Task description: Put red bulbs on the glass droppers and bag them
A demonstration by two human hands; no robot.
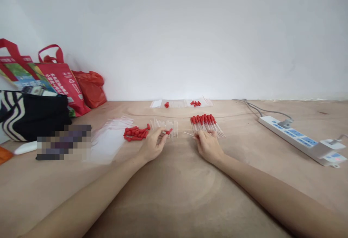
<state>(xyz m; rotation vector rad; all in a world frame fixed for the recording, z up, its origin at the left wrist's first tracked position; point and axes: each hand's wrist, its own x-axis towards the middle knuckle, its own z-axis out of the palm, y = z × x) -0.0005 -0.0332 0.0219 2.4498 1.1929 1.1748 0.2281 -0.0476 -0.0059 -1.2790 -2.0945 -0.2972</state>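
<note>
Between thumb and fingers, my left hand [154,144] pinches a small red rubber bulb [169,132]. My right hand [208,145] is closed on a thin clear tube [188,133] that points left. A pile of loose red bulbs [136,133] lies left of my left hand. Behind that hand is a row of clear tubes [174,126], partly covered by it. Beyond my right hand, several droppers with red bulbs [203,119] lie side by side, their bulbs toward the wall. The two hands are apart.
Clear plastic bags [108,140] lie left of the bulb pile. Near the wall, flat bags [178,103] hold bulbs and tubes. Shopping bags [62,82], a black striped bag [35,115] and a pixelated object [65,142] are at left. A power strip [296,136] with cables is at right.
</note>
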